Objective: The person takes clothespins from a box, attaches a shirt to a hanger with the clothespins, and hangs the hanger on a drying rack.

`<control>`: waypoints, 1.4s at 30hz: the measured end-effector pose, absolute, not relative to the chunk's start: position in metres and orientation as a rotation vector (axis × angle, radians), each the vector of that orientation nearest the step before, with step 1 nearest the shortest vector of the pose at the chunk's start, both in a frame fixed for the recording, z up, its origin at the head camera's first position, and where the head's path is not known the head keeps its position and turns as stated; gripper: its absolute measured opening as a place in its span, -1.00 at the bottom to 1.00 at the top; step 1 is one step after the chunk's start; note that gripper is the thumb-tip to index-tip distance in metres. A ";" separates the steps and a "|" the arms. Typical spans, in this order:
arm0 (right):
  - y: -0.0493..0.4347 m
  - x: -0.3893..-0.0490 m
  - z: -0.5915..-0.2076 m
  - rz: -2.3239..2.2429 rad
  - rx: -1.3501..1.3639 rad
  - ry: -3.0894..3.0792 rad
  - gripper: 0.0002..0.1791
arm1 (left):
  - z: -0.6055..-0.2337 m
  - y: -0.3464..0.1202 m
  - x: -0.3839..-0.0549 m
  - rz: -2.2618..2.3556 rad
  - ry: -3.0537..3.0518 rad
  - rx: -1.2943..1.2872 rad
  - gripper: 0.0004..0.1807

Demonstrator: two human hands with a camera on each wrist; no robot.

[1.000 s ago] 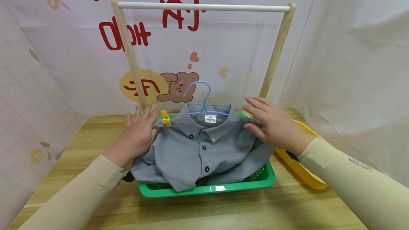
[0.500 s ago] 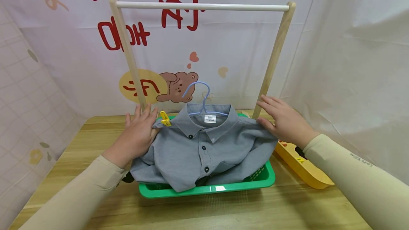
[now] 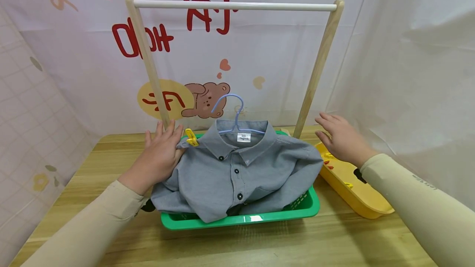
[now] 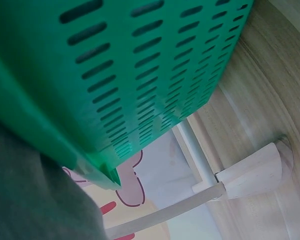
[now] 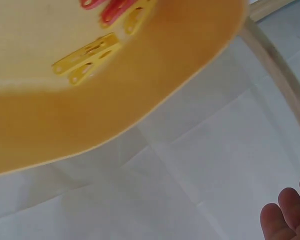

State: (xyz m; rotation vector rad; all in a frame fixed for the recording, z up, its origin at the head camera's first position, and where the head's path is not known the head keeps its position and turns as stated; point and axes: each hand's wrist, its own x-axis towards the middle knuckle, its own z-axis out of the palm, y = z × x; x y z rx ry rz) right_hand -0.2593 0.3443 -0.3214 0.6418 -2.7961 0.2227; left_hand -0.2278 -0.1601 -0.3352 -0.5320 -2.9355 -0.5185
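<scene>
At nine o'clock, left hand (image 3: 159, 159) spread against shirt (image 3: 256, 174); at three, right hand (image 3: 343, 140) loosely spread near tray (image 3: 367, 195); stray tug could unseat hanger (image 3: 238, 119).

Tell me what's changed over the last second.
The right hand has moved away from the shirt's shoulder, outward to its own right, toward the yellow tray; it holds nothing visible. The left hand stayed by the other shoulder, near the yellow clip. Hanger, green basket and rack look unchanged.
</scene>
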 end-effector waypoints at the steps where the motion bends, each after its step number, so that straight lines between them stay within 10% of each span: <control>1: 0.347 -0.261 -0.323 0.217 0.629 -2.812 -0.43 | -0.335 -0.160 -0.228 -0.515 -2.934 -0.533 -0.28; 42: 0.402 -0.280 -0.379 -0.120 0.547 -3.226 -0.47 | -0.336 -0.160 -0.228 -0.537 -2.936 -0.538 -0.25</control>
